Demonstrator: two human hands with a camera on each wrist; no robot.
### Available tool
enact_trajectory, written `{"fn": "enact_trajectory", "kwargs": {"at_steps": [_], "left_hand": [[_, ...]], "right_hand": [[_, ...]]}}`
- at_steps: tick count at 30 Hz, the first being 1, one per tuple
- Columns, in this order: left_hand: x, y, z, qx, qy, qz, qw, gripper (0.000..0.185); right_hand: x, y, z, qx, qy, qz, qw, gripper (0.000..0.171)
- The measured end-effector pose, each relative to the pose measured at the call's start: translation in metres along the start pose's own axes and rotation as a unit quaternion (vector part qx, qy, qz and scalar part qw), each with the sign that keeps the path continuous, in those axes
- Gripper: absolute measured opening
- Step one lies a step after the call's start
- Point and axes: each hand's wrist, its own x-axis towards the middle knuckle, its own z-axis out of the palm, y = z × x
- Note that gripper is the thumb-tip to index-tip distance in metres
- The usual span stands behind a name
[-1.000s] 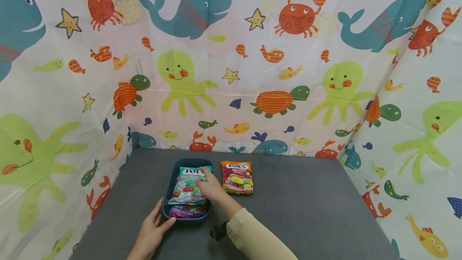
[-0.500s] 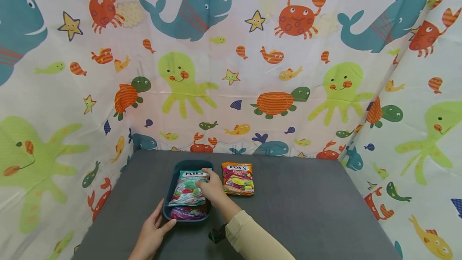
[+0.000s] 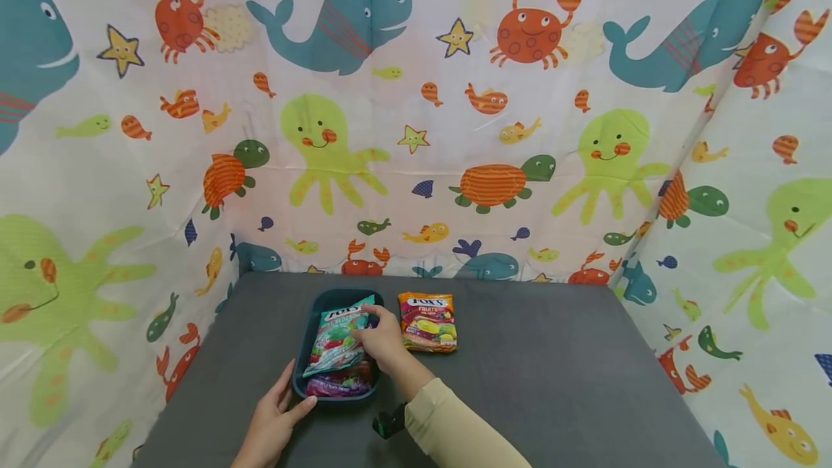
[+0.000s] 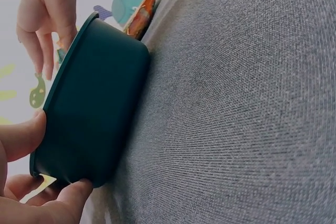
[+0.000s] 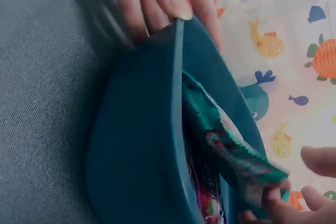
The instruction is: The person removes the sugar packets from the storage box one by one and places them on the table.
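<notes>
A dark teal plastic bin (image 3: 341,296) stands on the grey table, with bags of Fox's candy inside. My left hand (image 3: 269,417) holds its near left corner, thumb at the rim and fingers along the outer wall (image 4: 100,103). Between thumb and fingertips, my right hand (image 3: 385,341) pinches the right edge of the mint-green candy bag (image 3: 334,341). That bag is slanted, its pinched edge raised towards the rim in the right wrist view. Beneath it lies a purple candy bag (image 3: 339,383), partly covered.
An orange Fox's Fruits candy bag (image 3: 427,321) lies flat on the table, just right of the bin. A small black object (image 3: 390,421) shows beside the right cuff. Cloth printed with sea animals (image 3: 429,237) hangs behind and along both sides of the table (image 3: 533,367).
The mint-green bag has turned anticlockwise and tilted, its right side coming up in my right hand. More of the purple bag shows at the right. My left hand stays at the bin's corner.
</notes>
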Motion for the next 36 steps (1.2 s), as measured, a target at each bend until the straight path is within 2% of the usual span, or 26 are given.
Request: {"fn": "enact_trajectory", "kwargs": {"at_steps": [11,15,23,36], "left_hand": [[-0.003,-0.001,0.0,0.003,0.006,0.0,1.0,0.09],[-0.001,0.0,0.0,0.005,0.006,0.001,1.0,0.092],[-0.001,0.002,0.0,0.004,0.005,0.005,1.0,0.093],[0.001,-0.001,0.001,-0.007,0.008,0.005,0.9999,0.093]], "right_hand": [[0.003,0.009,0.003,-0.018,-0.053,-0.035,0.998,0.048],[0.005,0.011,0.004,-0.016,-0.051,-0.034,0.998,0.049],[0.011,0.015,0.002,-0.063,-0.037,-0.033,0.997,0.048],[0.013,0.014,0.004,-0.05,-0.038,-0.025,0.998,0.039]]}}
